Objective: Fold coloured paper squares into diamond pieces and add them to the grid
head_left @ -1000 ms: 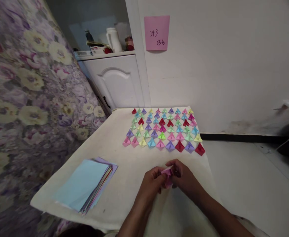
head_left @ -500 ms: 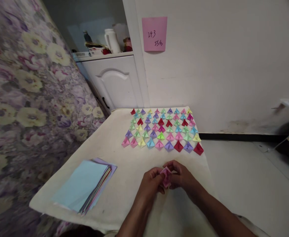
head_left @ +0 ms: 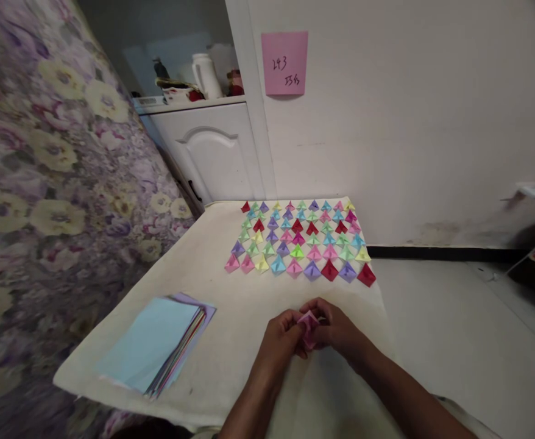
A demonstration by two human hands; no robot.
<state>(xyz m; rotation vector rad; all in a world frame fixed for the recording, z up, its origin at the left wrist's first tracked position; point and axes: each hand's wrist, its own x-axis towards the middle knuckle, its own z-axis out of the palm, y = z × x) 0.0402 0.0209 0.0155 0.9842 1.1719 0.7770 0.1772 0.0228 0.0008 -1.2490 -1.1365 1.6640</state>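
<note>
A small piece of folded pink paper [head_left: 309,324] is held between both hands above the near part of the table. My left hand [head_left: 282,334] pinches its left side, thumb toward the front. On the right side, my right hand [head_left: 332,324] grips it with the fingers curled around the edge, and part of the paper is hidden by the fingers. Beyond my hands, rows of small folded paper pieces [head_left: 312,270] in pink, red, purple, green, blue and yellow lie on the table.
A stack of coloured paper sheets [head_left: 155,341], light blue on top, lies on the left of the cream-covered table [head_left: 231,341]. A floral curtain [head_left: 57,201] hangs at left. A pink note [head_left: 284,64] is stuck to the wall. A white jug [head_left: 207,76] stands on the cabinet shelf.
Both hands stay on the pink paper with only a slight shift of fingers and paper. The rows and the paper stack have not moved.
</note>
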